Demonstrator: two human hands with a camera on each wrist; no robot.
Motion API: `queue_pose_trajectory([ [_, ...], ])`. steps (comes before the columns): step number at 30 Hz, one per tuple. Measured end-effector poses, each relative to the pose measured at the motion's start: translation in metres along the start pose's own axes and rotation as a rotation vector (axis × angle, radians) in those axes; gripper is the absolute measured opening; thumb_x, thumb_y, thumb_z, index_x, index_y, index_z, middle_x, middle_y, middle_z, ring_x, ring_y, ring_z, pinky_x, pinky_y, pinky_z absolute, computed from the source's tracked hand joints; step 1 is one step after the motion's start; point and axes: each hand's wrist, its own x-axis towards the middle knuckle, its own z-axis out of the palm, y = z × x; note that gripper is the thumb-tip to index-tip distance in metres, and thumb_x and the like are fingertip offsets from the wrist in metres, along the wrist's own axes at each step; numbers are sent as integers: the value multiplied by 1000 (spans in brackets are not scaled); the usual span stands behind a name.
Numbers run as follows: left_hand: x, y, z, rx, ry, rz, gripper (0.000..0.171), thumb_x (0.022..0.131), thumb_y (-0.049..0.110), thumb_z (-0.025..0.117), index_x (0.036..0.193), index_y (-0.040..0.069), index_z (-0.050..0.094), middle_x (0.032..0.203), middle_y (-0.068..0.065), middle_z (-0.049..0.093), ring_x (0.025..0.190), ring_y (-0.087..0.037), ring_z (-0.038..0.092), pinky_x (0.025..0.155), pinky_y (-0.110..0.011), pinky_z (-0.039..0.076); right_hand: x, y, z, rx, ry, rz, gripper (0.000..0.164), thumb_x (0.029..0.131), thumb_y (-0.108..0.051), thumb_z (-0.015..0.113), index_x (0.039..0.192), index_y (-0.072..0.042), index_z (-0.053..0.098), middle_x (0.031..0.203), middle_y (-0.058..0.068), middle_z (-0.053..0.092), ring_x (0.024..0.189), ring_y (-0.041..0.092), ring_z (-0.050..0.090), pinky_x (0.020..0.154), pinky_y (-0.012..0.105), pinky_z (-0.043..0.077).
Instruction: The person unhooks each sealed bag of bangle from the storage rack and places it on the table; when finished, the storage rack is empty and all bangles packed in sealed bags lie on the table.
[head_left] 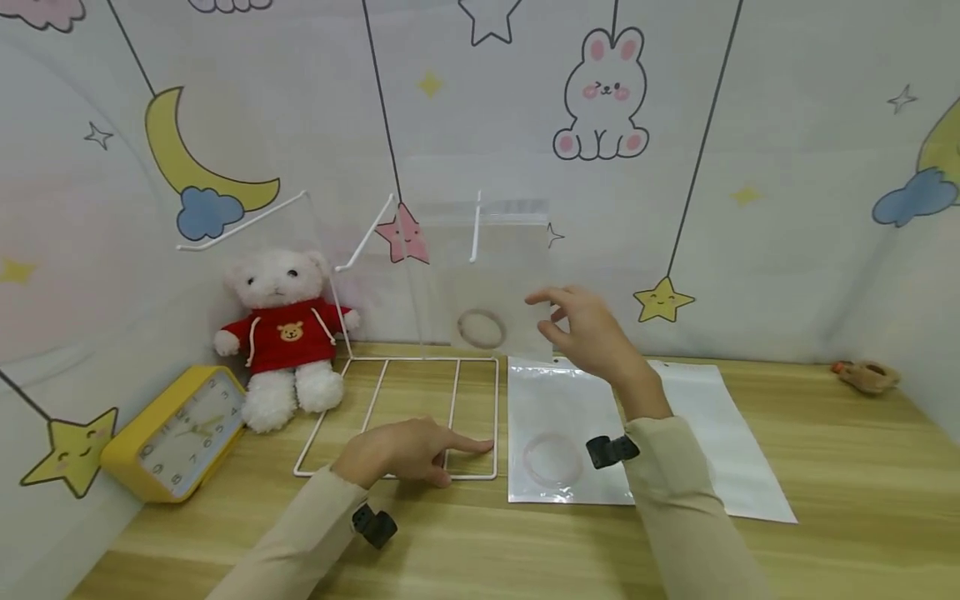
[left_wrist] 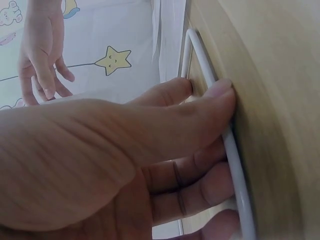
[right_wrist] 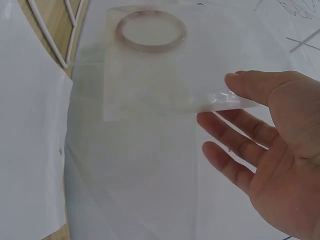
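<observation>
A white wire display rack stands on the table, its prongs sticking out above the base. From its right prong hangs a clear bag with a pinkish ring inside. My left hand rests on the base, index finger stretched to the right rail; in the left wrist view the thumb touches the wire. At the bag's right edge is my right hand, its thumb and fingers spread apart. Beside the rack lies another clear bag holding a ring.
White sheets or bags lie under my right forearm. At the left are a yellow clock and a plush bear in a red top. A small brown object sits far right. A patterned sheet stands behind.
</observation>
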Motion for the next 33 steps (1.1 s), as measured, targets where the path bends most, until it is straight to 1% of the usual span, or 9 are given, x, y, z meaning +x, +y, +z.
queue_pose_trajectory([
  [4, -1, -1, 1, 2, 4, 18, 68, 89, 10, 74, 148, 33, 51, 74, 4, 58, 69, -8, 53, 71, -29, 46, 0, 1, 2, 14, 60, -17, 28, 95, -4, 64, 123, -7, 66, 117, 11, 67, 98, 28, 65, 87, 47, 51],
  [8, -2, -3, 2, -1, 10, 28, 68, 88, 9, 75, 148, 33, 51, 73, 4, 58, 67, -8, 52, 70, -29, 45, 1, -1, 0, 35, 95, -24, 23, 96, -6, 64, 119, -7, 67, 112, 10, 67, 95, 26, 64, 83, 43, 52],
  [13, -3, -3, 3, -19, 16, 40, 69, 88, 7, 75, 147, 32, 52, 72, 4, 57, 65, -7, 51, 68, -29, 45, -2, -6, -11, 65, 143, -20, 16, 95, -4, 65, 110, -8, 69, 104, 7, 67, 82, 23, 66, 71, 36, 54],
  [15, -3, -2, 2, -19, 16, 48, 69, 87, 7, 75, 147, 32, 52, 72, 4, 57, 65, -7, 51, 68, -28, 45, -4, -8, -17, 72, 165, -30, 15, 95, -3, 65, 108, -8, 70, 103, 7, 68, 79, 22, 66, 68, 36, 54],
  [19, -2, 0, 1, -28, 11, 46, 69, 88, 7, 74, 147, 32, 52, 73, 3, 57, 65, -8, 52, 68, -29, 45, -9, -12, -31, 58, 197, -69, 15, 95, 0, 64, 106, -7, 71, 105, 5, 70, 79, 21, 66, 70, 35, 53],
  [25, -2, -1, 1, -33, 6, 52, 69, 88, 6, 74, 148, 32, 51, 74, 4, 58, 66, -8, 52, 68, -29, 45, -14, -20, -44, 21, 236, -150, 19, 94, 5, 62, 104, -5, 74, 104, 5, 72, 83, 21, 66, 74, 35, 52],
  [29, -1, -2, 0, -27, 3, 58, 69, 88, 7, 74, 148, 32, 50, 75, 4, 59, 67, -8, 53, 68, -29, 46, -16, -29, -50, 2, 235, -198, 22, 93, 8, 61, 103, -5, 75, 103, 4, 73, 84, 18, 65, 75, 33, 52],
  [33, -1, -1, 0, -25, 4, 68, 70, 88, 6, 74, 149, 31, 50, 74, 5, 59, 67, -7, 54, 68, -29, 46, -21, -39, -58, -10, 229, -224, 23, 92, 9, 61, 102, -6, 76, 101, 2, 73, 82, 16, 64, 74, 32, 51],
])
